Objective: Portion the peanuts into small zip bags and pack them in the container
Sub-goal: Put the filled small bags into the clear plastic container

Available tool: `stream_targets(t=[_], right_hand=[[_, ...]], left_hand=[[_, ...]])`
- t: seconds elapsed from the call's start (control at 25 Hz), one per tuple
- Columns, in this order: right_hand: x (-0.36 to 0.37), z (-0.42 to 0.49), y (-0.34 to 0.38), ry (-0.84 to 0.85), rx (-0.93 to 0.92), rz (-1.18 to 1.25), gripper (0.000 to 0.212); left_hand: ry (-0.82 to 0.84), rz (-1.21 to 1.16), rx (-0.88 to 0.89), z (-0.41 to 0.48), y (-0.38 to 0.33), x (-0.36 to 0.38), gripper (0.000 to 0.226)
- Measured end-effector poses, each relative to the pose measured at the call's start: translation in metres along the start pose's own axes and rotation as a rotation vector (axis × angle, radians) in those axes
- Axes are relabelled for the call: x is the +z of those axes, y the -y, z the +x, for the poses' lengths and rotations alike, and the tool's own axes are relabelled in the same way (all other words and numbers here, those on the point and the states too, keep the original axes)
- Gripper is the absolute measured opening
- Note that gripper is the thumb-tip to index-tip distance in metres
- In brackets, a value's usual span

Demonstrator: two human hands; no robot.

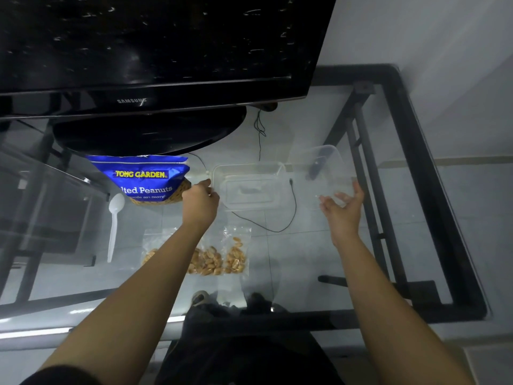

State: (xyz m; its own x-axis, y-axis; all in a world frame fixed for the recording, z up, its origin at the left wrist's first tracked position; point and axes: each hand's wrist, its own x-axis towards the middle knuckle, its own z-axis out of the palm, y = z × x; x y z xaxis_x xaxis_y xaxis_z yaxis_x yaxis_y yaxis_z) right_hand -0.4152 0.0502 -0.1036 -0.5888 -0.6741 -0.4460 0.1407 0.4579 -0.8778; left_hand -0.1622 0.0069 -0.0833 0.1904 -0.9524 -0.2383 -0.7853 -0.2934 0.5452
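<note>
Left hand: grips left rim of clear rectangular plastic container.
Right hand: holds tilted second clear plastic shell.

1. One blue peanut pouch.
2. Three small zip bags of peanuts: left bag, middle bag, right bag.
3. One white spoon.
4. Two clear container pieces: flat piece on the tabletop, raised piece.
5. Two hands: left hand, right hand.
6. One television, one black cable.
</note>
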Motion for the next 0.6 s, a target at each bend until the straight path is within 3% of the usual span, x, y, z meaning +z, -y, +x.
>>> stream_targets(t=[0.28,0.36,0.44,0.52,0.6], right_hand=[[0.002,-0.010,-0.010,-0.059,-0.184,-0.540,0.071],[0.010,-0.039,-0.015,0.041,-0.337,-0.640,0.064],[0.023,-0.079,-0.030,0.258,-0.494,-0.718,0.059],[0.036,-0.113,-0.051,0.455,-0.508,-0.755,0.057],[0.047,-0.133,-0.067,0.519,-0.420,-0.752,0.055]], left_hand=[[-0.016,0.007,0.050,-0.018,0.013,-0.001,0.045],[-0.016,0.005,0.128,-0.042,0.026,-0.003,0.047],[-0.010,0.015,0.132,-0.068,0.044,-0.007,0.043],[-0.027,0.025,0.046,-0.088,0.060,-0.012,0.041],[-0.018,0.078,-0.025,-0.100,0.073,-0.014,0.041]])
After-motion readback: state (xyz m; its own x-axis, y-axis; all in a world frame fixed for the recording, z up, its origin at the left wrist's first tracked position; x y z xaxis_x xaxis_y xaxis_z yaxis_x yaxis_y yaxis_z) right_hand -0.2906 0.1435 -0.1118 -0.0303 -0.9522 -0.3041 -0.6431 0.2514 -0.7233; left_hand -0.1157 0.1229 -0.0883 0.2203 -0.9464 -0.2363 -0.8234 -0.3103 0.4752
